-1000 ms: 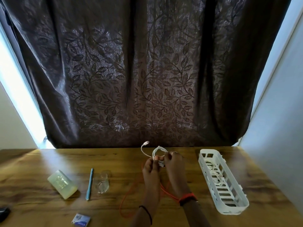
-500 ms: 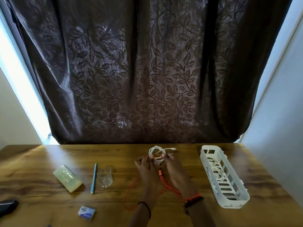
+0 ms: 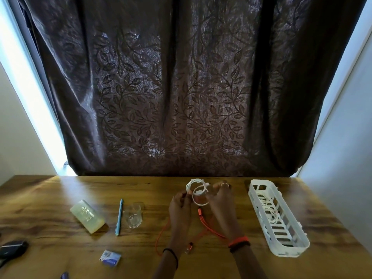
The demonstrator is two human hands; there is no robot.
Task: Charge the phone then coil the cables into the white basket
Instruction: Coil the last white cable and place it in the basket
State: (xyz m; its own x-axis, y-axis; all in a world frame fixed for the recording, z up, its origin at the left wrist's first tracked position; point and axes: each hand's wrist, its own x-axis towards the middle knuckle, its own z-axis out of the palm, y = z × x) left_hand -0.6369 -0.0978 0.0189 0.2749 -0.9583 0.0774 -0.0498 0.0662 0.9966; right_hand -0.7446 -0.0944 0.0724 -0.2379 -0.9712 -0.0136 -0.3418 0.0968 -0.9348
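A white cable (image 3: 198,191) is looped into a small coil and held above the middle of the wooden table (image 3: 60,190). My left hand (image 3: 180,208) pinches the coil's left side. My right hand (image 3: 221,202) holds its right side with curled fingers. An orange cable (image 3: 203,220) lies loose on the table under and between my wrists. The white basket (image 3: 281,234) stands to the right of my right hand, with another white cable (image 3: 269,210) lying inside it. No phone is clearly visible.
Left of my hands stand a clear glass (image 3: 133,216), a blue pen (image 3: 119,217) and a pale translucent case (image 3: 87,216). A small blue-white packet (image 3: 110,257) lies near the front edge, a dark object (image 3: 12,248) at far left. A dark curtain (image 3: 181,87) hangs behind the table.
The white cable's free end, which stuck out to the upper left, has been wound into the coil. My hands have spread slightly apart. The view has tilted a little.
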